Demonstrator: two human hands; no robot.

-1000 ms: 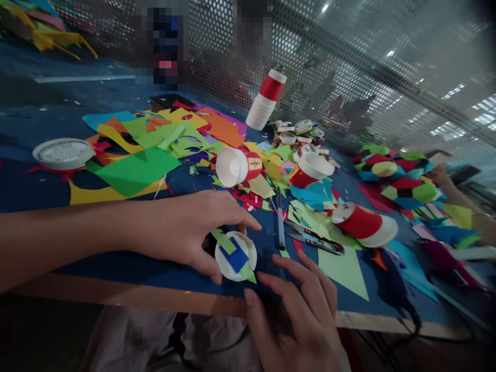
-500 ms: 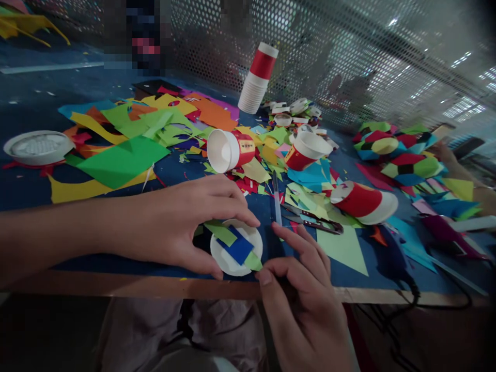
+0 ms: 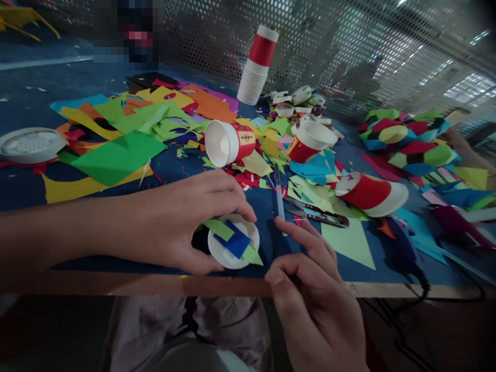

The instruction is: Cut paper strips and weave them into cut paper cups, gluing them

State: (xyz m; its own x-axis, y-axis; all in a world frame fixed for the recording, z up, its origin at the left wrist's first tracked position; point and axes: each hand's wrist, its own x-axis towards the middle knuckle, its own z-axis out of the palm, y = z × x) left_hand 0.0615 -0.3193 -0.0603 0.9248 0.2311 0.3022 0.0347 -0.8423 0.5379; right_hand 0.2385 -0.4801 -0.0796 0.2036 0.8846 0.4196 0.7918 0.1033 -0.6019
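Observation:
My left hand (image 3: 211, 222) curves round a round white paper piece (image 3: 231, 261) near the table's front edge, thumb at the near side and fingers at the far side. Across that piece lie a blue paper strip (image 3: 237, 243) and a light green strip (image 3: 219, 229). A pointed light green tip (image 3: 253, 255) sticks out past the rim toward the right. Just beyond this tip is my right hand (image 3: 310, 294), its thumb and index finger pressed together and another finger stretched forward. Whatever may be in that pinch is too small to make out.
Coloured paper scraps (image 3: 120, 155) cover the table's left and middle. Scissors (image 3: 318, 213) and a clear stick (image 3: 279, 194) lie ahead of my right hand. Red-and-white paper cups (image 3: 374, 194) lie about, with a cup stack (image 3: 258, 64) behind. A dark corded tool (image 3: 403, 253) is at right.
My right hand has drawn back slightly to the right, away from the light green tip, its fingers still pinched. My left hand keeps its hold on the round white piece. The view has shifted slightly.

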